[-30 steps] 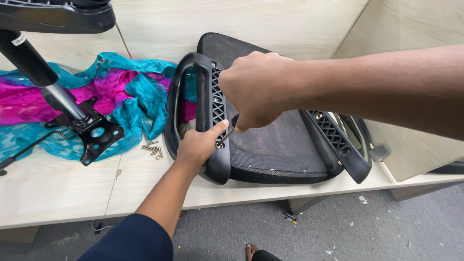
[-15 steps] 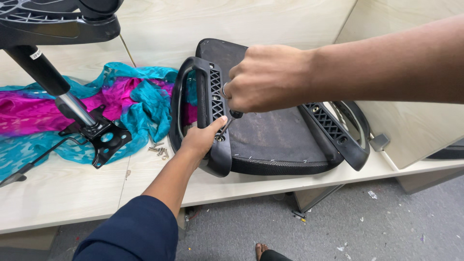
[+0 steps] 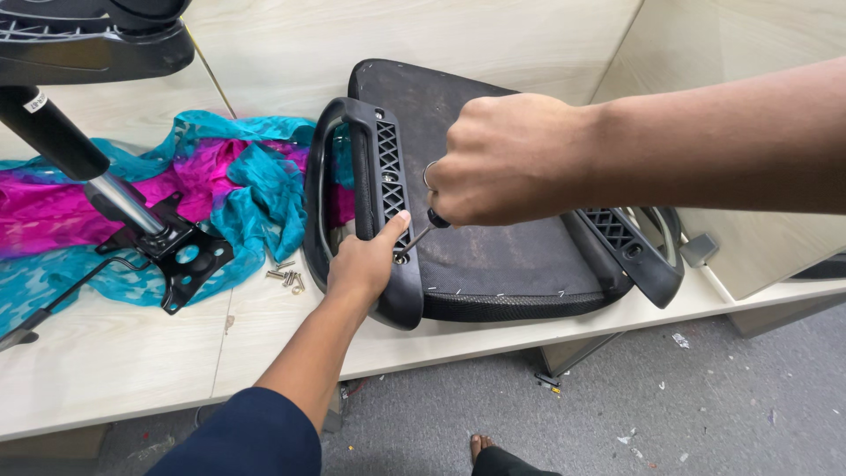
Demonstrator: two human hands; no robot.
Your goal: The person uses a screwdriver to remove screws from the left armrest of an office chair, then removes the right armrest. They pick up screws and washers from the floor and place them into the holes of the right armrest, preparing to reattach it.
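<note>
Left hand (image 3: 363, 264) clamped on the near end of the black armrest (image 3: 381, 189), fingers wrapped under, thumb pressed on top. Right hand (image 3: 511, 159) fisted tight around a screwdriver (image 3: 421, 233), tip at the armrest's seven o'clock end. Upturned chair seat (image 3: 493, 247) on the desk (image 3: 115, 353); loose screws (image 3: 286, 275) at nine o'clock of the left hand, by the teal-and-pink cloth (image 3: 238, 189).

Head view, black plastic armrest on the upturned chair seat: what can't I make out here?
- Tool handle: hidden inside the right hand; only the thin shaft shows.
- Screw under the tool tip: too small, partly covered by the left hand thumb.
- Black plastic armrest lower end: covered by the left hand.
- Small silver screws on the wooden table: too small to count.
- Black chair base: cut off by the top edge.
</note>
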